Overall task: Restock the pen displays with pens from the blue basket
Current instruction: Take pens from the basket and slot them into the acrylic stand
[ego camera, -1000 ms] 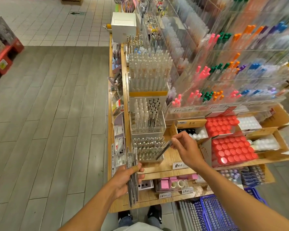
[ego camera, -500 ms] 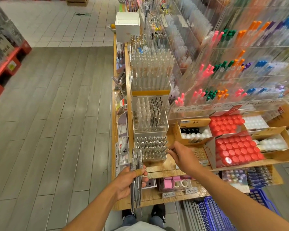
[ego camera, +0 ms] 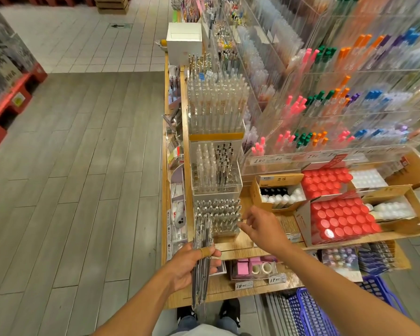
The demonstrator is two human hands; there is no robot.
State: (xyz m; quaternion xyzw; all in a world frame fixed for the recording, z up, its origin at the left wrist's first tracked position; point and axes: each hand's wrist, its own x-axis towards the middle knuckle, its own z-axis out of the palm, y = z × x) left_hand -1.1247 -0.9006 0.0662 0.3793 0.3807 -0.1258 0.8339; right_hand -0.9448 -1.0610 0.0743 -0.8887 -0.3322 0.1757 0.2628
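My left hand (ego camera: 192, 265) grips a bundle of clear pens (ego camera: 202, 260), held upright in front of the shelf edge. A clear tiered pen display (ego camera: 217, 215) stands on the wooden shelf; its lowest tier is packed with silver-topped pens. My right hand (ego camera: 260, 226) hovers just right of that lowest tier with fingers relaxed and nothing in it. The blue basket (ego camera: 308, 314) sits on the floor at the lower right, partly hidden by my right forearm.
Cardboard boxes with red-capped bottles (ego camera: 337, 219) and white-capped bottles (ego camera: 279, 195) fill the shelf to the right. Acrylic racks of coloured pens (ego camera: 325, 105) rise behind. A lower shelf holds pink tape boxes (ego camera: 247, 265). Grey plank floor (ego camera: 83, 190) lies to the left.
My right hand held a dark pen over the lowest tier a second ago; now it holds nothing and its fingers have spread beside the tier. The left hand keeps the bundle.
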